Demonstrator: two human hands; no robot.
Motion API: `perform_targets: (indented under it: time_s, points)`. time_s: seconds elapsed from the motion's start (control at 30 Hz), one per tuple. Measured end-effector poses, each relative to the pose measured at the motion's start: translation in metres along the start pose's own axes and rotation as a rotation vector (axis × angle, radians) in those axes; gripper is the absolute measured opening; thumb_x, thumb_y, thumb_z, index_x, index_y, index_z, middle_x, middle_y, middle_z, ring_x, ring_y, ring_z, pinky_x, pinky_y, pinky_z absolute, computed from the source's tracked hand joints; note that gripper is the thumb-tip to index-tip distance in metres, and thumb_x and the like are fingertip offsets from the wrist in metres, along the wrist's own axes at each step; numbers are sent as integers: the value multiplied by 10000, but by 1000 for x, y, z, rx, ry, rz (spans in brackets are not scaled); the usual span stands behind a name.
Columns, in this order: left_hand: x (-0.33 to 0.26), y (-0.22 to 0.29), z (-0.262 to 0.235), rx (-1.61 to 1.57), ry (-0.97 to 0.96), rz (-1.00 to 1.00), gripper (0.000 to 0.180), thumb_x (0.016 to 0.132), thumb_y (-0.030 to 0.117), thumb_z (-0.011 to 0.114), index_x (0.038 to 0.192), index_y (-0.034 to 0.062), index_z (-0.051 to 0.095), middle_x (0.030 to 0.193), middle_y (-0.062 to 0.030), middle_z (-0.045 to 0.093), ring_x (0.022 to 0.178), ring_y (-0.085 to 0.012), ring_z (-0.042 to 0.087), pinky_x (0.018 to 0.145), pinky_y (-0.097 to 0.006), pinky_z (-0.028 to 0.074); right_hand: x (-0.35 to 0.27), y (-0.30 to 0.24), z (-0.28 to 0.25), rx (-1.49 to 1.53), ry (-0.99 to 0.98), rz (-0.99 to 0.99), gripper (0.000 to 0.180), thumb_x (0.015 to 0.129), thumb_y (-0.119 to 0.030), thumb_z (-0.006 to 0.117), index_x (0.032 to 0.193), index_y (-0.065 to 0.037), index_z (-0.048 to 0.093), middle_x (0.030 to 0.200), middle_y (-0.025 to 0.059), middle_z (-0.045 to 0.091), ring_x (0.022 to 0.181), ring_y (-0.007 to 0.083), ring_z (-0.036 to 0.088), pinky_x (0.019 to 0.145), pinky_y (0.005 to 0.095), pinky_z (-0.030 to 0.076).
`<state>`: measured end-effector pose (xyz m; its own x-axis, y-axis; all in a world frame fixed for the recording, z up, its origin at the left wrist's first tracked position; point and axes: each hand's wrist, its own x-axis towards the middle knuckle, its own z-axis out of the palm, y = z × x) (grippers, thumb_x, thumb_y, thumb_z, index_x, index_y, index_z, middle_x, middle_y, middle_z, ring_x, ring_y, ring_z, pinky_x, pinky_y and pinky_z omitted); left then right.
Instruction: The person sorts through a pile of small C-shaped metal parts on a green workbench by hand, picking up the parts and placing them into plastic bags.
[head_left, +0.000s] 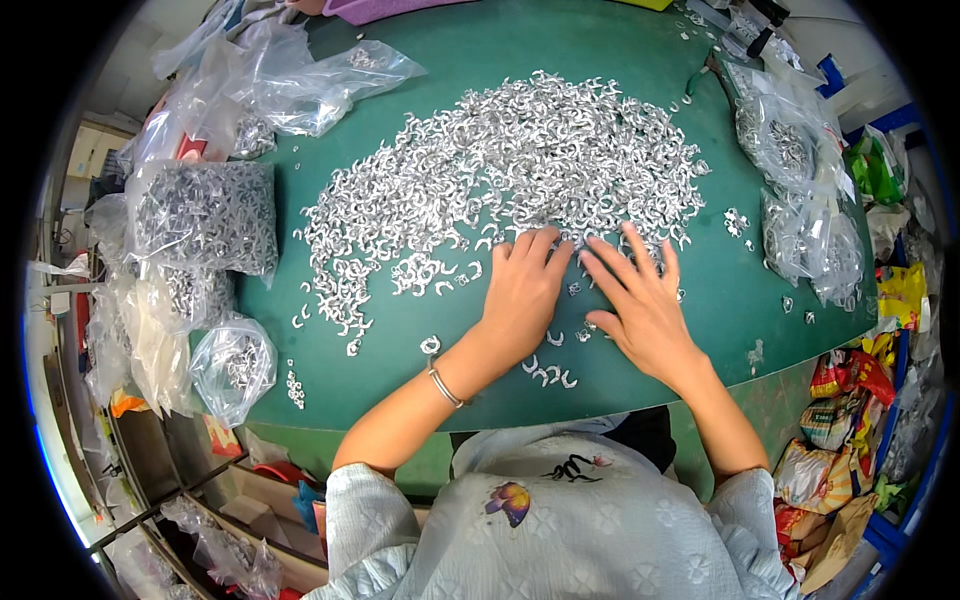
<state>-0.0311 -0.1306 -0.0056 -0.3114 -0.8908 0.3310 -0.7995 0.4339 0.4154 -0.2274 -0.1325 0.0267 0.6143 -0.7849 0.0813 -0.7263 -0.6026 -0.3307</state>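
Note:
A broad heap of small silvery C-shaped metal pieces point(560, 150) covers the middle of the green table point(430, 385). At its near edge my left hand point(525, 300) rests with the fingers slightly bent and the fingertips on the pieces; its thumb is hidden. Just to the right, my right hand point(645, 305) has its fingers spread, the tips touching the heap's edge. I see nothing gripped in either hand. A few loose C-shaped pieces point(550, 374) lie between my forearms, and a single one point(430, 345) lies beside my left wrist.
Clear plastic bags of metal parts point(205, 215) stack along the left edge, with a small open bag point(235, 370) nearer me. More filled bags point(790, 150) lie at the right edge, beside a small cluster of parts point(736, 222). A purple bin point(390, 8) stands at the far edge.

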Motion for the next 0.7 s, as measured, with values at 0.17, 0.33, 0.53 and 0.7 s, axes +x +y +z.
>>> perform_targets:
  time_s: [0.17,0.33,0.53,0.7]
  points:
    - [-24,0,-15,103,-51,9,321,812,33,641,1130,13,600,1142,-104,562,1051,-263,529,847,-402,383,-32,0,-10,-108,-181,-2,717,769,-385,717,1383,-99,482,1475,5,397,1427,333,236,1084,675,175]
    - [-56,15,-32,-75,-123,-72,338,796,-10,646,1131,-5,595,1145,-114,559,1011,-280,540,798,-386,401,-71,-19,-19,-22,-289,66,757,761,-401,718,1403,-94,459,1492,26,379,1435,330,225,1081,689,168]
    - [-65,48,-32,-233,-217,-38,458,804,57,674,1243,10,554,1306,-163,495,1197,-351,478,964,-457,400,-62,6,-7,-2,-24,148,707,806,-345,694,1410,-76,443,1516,62,352,1440,339,225,1099,650,141]
    - [-54,61,-11,-214,-319,125,459,824,129,682,1250,16,553,1402,-176,431,1332,-384,373,1061,-515,348,-46,28,-6,28,-18,134,494,858,-227,669,1331,-143,553,1484,80,400,1416,328,292,1107,599,173]
